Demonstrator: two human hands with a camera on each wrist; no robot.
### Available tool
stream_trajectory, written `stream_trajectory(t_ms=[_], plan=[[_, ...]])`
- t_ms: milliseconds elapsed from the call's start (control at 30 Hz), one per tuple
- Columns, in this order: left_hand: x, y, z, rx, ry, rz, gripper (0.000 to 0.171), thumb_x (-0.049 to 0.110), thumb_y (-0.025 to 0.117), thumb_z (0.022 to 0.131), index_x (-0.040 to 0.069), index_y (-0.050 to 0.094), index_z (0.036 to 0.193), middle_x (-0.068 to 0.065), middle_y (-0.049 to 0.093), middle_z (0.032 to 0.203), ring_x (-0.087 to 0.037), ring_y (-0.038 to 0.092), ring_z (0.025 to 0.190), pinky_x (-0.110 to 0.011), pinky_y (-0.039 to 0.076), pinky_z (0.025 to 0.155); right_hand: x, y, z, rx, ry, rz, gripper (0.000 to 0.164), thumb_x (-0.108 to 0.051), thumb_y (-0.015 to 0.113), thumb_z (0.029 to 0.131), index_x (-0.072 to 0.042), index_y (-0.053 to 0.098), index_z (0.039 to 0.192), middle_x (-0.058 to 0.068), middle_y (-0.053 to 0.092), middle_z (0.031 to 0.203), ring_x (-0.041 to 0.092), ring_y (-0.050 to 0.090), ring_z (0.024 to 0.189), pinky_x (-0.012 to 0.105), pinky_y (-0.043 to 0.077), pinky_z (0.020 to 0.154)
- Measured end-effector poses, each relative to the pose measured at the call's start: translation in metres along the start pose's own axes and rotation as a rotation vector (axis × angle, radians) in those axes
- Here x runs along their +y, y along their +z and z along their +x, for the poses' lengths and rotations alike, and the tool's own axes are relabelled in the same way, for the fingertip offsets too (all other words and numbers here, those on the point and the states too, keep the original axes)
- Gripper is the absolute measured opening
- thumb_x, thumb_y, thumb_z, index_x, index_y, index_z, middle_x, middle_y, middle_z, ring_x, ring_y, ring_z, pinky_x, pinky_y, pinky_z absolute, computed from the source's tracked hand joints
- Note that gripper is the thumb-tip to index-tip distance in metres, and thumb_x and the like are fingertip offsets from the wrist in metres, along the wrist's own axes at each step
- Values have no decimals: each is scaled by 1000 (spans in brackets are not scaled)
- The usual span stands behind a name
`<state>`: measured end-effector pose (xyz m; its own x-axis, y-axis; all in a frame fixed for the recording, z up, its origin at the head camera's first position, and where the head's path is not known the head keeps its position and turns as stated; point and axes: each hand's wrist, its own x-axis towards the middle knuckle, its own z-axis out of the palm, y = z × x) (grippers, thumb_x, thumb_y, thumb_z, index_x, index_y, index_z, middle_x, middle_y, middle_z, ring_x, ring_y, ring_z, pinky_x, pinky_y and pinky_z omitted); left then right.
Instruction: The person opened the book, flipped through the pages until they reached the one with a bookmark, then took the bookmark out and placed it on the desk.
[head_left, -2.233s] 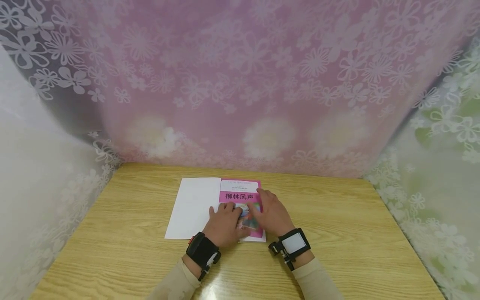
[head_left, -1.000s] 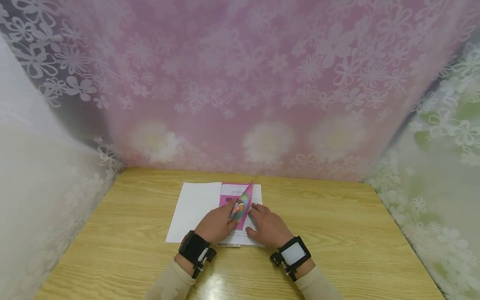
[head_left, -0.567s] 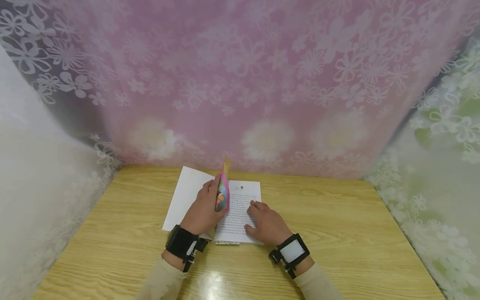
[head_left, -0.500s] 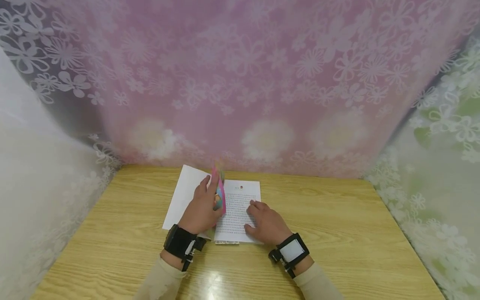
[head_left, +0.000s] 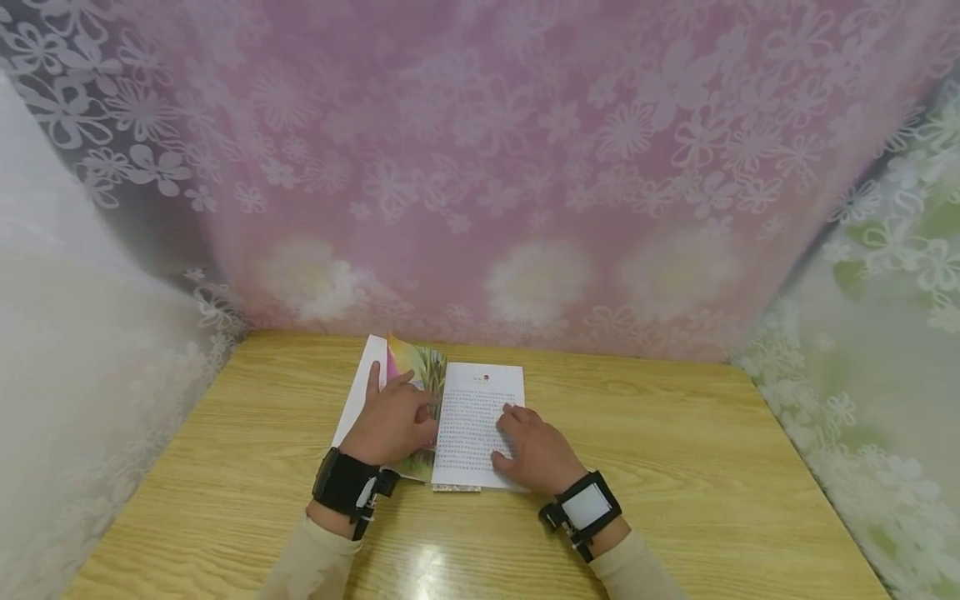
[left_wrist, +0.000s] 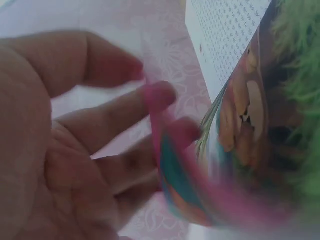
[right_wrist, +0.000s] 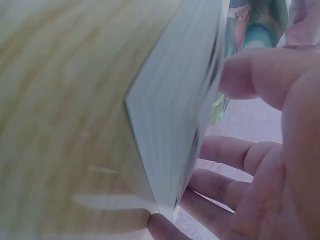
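An open book lies on the table, its right-hand page of printed text [head_left: 472, 421] facing up. Over the left side my left hand [head_left: 392, 423] pinches a turned leaf with a colourful picture [head_left: 429, 367]. In the left wrist view, the leaf's pink edge [left_wrist: 172, 150], blurred, runs between thumb and fingers. A white leaf [head_left: 363, 392] shows beneath at the far left. My right hand [head_left: 542, 450] rests on the right page near its outer edge, fingers relaxed. The right wrist view shows the book's thick page block [right_wrist: 167, 100] beside the fingers of that hand.
The wooden table [head_left: 675, 475] extends around the book on all sides. Behind it hangs a pink flowered curtain [head_left: 480, 183], with pale flowered sheets at both sides. A patterned strip [head_left: 456, 489] shows below the book's lower edge. Both wrists wear black camera straps.
The leaf with the pink title has been lifted from the right and turned over to the left by my left hand, uncovering the text page. My right hand has shifted onto that page.
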<state>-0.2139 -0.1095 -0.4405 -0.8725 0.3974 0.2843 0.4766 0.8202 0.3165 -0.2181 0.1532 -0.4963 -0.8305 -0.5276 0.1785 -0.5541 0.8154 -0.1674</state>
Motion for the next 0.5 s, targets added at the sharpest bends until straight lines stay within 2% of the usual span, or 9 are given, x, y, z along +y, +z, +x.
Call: stream_trajectory(t_ms=[67,133,233,333,400,467,500], plan=[[1,0,-1,-61,-35,-2,37,35,58,91,26,51,56,15,52,57,-34,45,128,-60,-6,107,0,1,0,-2,0,6,44,-41,62,88,-8,59,119,17,49,137,31,46,126,44,45,92],[2,3,-2,-112,-73,16,46,48,56,93,26,47,53,15,43,48,-35,48,124,-60,-7,107,1,2,0,-4,2,11,44,-41,62,89,-9,59,119,16,49,137,31,46,126,44,45,92],[8,8,-2,-165,-146,53,46,56,55,91,27,53,56,14,45,50,-36,51,120,-61,-7,106,2,2,1,-12,8,1,43,-41,62,89,-11,58,119,16,48,138,31,46,126,45,45,91],[16,12,0,-166,-180,95,37,53,60,88,24,59,65,11,51,58,-34,54,114,-64,-1,106,2,2,1,-14,13,2,43,-41,62,88,-11,58,119,16,48,138,32,46,126,46,45,91],[19,14,0,-180,-208,87,32,52,64,85,21,64,77,5,56,70,-33,57,106,-62,18,104,2,2,2,-18,15,1,44,-42,62,89,-11,58,119,16,48,138,32,46,126,46,44,92],[20,18,-1,-194,-244,32,32,47,69,83,16,66,90,-3,55,85,-32,55,98,-55,37,92,1,3,1,-18,16,2,44,-42,62,88,-11,58,119,16,48,138,32,46,125,46,44,92],[19,20,-2,-198,-262,-3,33,44,71,82,14,65,95,-6,52,92,-31,53,95,-50,43,83,1,3,1,-20,19,1,44,-42,62,88,-11,58,120,16,48,138,32,46,126,46,44,93]])
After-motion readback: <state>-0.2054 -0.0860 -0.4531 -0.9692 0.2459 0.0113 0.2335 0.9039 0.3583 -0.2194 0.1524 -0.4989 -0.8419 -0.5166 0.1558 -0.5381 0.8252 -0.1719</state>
